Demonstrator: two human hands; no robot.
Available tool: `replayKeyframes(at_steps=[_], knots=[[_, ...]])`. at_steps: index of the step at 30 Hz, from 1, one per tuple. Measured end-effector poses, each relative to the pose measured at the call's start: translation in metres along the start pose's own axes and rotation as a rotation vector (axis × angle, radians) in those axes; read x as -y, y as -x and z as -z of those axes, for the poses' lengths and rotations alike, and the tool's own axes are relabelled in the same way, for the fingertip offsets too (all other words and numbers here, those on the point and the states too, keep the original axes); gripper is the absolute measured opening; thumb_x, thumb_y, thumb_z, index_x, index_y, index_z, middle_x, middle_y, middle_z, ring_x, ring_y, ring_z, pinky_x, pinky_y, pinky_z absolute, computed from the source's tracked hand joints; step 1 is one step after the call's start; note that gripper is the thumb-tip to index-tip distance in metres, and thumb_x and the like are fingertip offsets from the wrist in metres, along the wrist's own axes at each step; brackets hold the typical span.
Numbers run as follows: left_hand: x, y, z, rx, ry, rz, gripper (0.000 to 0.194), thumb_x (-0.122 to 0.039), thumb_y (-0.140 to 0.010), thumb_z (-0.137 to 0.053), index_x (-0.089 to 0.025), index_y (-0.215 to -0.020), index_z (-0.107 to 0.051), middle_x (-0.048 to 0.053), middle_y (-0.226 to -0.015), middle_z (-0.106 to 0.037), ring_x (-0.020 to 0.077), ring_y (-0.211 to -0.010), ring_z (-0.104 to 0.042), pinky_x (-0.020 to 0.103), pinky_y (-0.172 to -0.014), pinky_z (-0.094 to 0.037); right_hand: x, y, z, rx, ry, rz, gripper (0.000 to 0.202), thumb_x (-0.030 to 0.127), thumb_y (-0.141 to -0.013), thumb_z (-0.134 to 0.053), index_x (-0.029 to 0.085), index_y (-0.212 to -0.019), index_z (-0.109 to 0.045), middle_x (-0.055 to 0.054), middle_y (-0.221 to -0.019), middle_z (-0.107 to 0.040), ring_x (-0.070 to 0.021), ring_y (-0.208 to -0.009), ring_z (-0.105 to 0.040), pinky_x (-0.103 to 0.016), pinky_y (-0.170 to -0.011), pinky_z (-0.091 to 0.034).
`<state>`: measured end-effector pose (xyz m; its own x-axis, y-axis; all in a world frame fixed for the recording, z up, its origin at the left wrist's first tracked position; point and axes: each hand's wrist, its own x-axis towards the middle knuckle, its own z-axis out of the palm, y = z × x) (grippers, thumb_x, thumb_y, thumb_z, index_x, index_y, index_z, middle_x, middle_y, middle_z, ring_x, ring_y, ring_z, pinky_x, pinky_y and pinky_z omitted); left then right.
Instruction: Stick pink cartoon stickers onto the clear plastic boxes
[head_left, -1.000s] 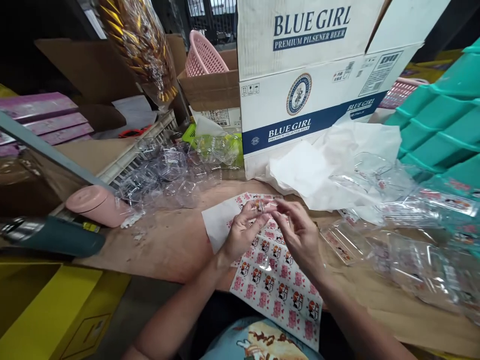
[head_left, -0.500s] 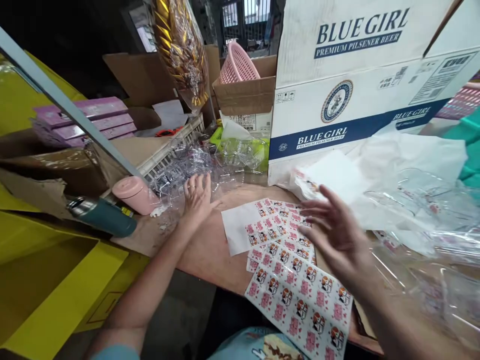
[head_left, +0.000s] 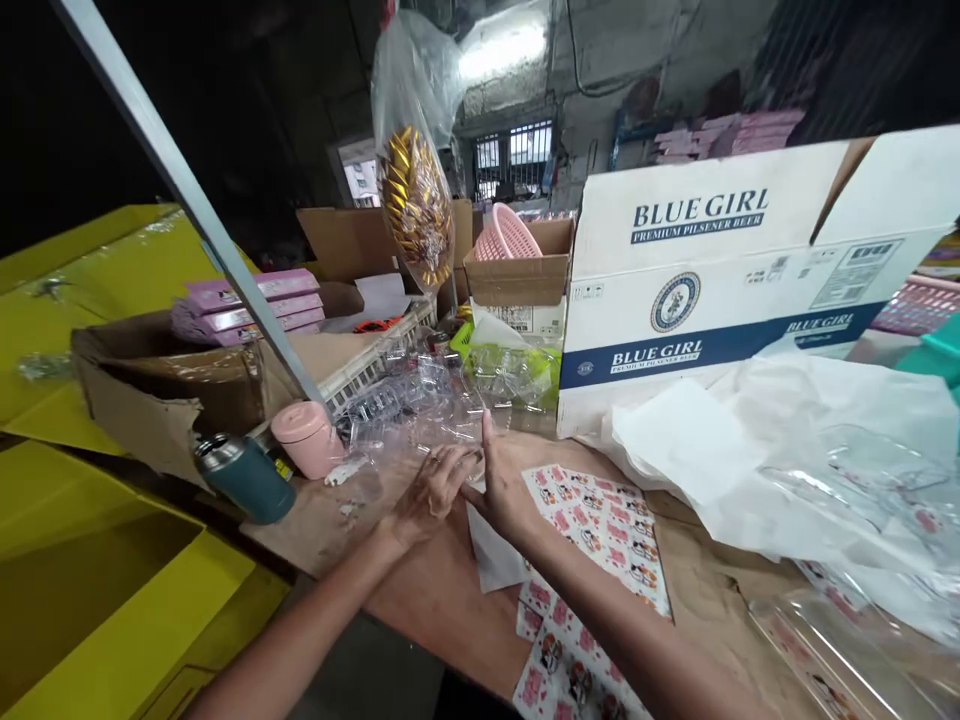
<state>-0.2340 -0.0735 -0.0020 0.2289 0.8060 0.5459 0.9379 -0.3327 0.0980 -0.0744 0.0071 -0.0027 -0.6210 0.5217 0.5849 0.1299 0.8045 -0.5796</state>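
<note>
My left hand (head_left: 439, 490) and my right hand (head_left: 504, 485) meet over the brown tabletop. The left fingers are bent and drawn together; whether a clear piece lies in them I cannot make out. My right hand stands edge-on with straight fingers pointing up, its thumb towards the left hand. Just beyond them is a heap of clear plastic packaging (head_left: 409, 395). Beneath and beside my right forearm lie sticker sheets (head_left: 600, 520) with pink and orange cartoon figures, partly hidden by the arm. A blank white sheet corner (head_left: 495, 560) shows under my right wrist.
A pink cup (head_left: 307, 440) and a dark green flask (head_left: 244, 480) stand on the left. Behind rises a white beer carton (head_left: 720, 290). White paper (head_left: 675, 440) and clear plastic trays (head_left: 847, 640) lie on the right; a yellow box (head_left: 150, 620) is at lower left.
My left hand has come back from the plastic heap towards the middle. My right hand has swung left across the sticker sheets to meet it. The view has tilted up.
</note>
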Motion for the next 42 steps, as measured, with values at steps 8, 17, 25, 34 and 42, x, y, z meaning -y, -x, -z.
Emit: replayKeyframes(at_steps=[8,17,25,34,42], knots=[[0.043,0.013,0.01,-0.017,0.092,0.179,0.066,-0.003,-0.09,-0.028,-0.018,-0.154,-0.031,0.017,-0.152,-0.045,0.0246,-0.142,-0.043,0.046,-0.115,-0.041,-0.015,-0.02,-0.009,-0.086,0.0,-0.043,0.107,0.023,-0.08,-0.066,0.018,-0.16,0.005,-0.019,-0.13,-0.056,-0.0333,-0.113,-0.056,-0.054,-0.098,-0.048],[-0.036,-0.007,0.006,-0.087,0.958,0.355,0.056,-0.024,-0.077,-0.078,-0.019,-0.13,-0.06,0.017,-0.146,-0.053,0.0328,-0.144,-0.04,0.054,-0.118,-0.03,0.025,0.025,0.07,-0.186,-0.922,-0.811,0.116,0.052,-0.083,-0.07,0.024,-0.157,0.015,-0.003,-0.089,-0.067,-0.0212,-0.077,-0.068,-0.036,-0.069,-0.056],[-0.118,-0.029,-0.005,-0.009,1.968,0.861,0.026,-0.039,-0.077,-0.08,-0.015,-0.078,-0.071,0.003,-0.074,-0.074,0.0188,-0.075,-0.073,0.04,-0.09,-0.056,0.022,0.064,0.1,-0.168,-0.669,-0.517,0.136,0.042,-0.071,-0.084,0.03,-0.156,0.021,-0.015,-0.126,-0.061,-0.0228,-0.099,-0.066,-0.039,-0.082,-0.056],[-0.139,-0.037,-0.017,0.319,2.206,1.026,0.024,-0.038,-0.08,-0.078,-0.015,-0.083,-0.072,0.0,-0.067,-0.071,0.0116,-0.059,-0.067,0.024,-0.065,-0.057,0.007,0.102,0.133,0.171,-0.852,-0.383,0.145,0.056,-0.054,-0.09,0.035,-0.159,0.008,-0.018,-0.145,-0.05,-0.0327,-0.13,-0.052,-0.048,-0.098,-0.05],[-0.173,-0.036,-0.03,0.092,1.816,0.558,0.056,-0.045,-0.069,-0.085,-0.025,-0.119,-0.071,0.009,-0.136,-0.064,0.0322,-0.131,-0.055,0.044,-0.107,-0.047,0.017,0.101,0.124,-0.283,-0.29,-0.643,0.122,0.059,-0.08,-0.071,0.023,-0.159,0.014,-0.017,-0.128,-0.057,-0.0268,-0.102,-0.062,-0.041,-0.083,-0.054]])
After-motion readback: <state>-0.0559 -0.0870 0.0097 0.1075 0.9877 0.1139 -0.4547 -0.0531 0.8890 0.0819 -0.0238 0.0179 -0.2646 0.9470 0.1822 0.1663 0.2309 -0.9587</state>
